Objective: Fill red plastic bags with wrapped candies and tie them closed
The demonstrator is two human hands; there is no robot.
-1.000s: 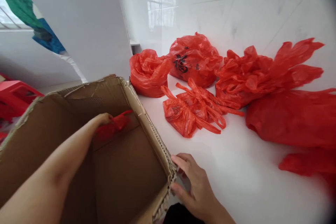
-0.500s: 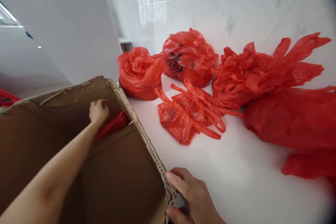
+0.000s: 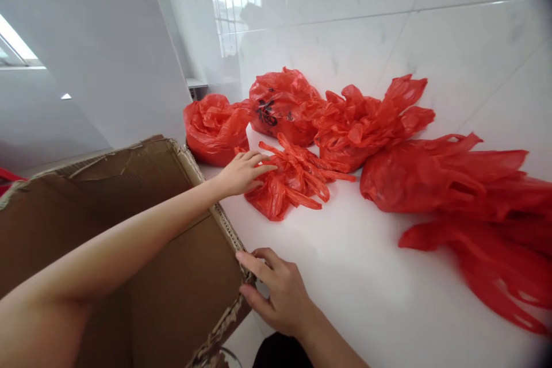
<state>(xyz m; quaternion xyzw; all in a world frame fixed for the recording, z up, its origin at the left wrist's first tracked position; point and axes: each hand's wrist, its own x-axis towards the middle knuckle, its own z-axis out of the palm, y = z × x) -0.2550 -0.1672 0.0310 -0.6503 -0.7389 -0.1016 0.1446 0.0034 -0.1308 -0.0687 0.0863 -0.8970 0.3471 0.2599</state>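
The head view shows the left hand (image 3: 240, 174) stretched across the open cardboard box (image 3: 185, 287) and over the nearer small red bag (image 3: 269, 201), which lies on the white surface (image 3: 345, 264) just beyond the box's rim. To do this reach well, the fingers should gather the bag at its knotted neck, where the plastic bunches tightly, rather than pinch the thin side, which could tear. The loose handles lie tangled with those of the second small bag (image 3: 308, 175), so separating them before any lift seems wise. The forearm passes close above the torn rim; keeping it high would avoid snagging.

The left grip is fairly wide, fingers spread and slightly curled, holding nothing; whether the fingertips press on the plastic, I cannot tell. The right hand (image 3: 280, 287) has a narrow grip, thumb and forefinger bent onto the ragged corner of the box, which should steady it. The larger red bag (image 3: 215, 132) sits just behind the left hand, apart from its fingers.
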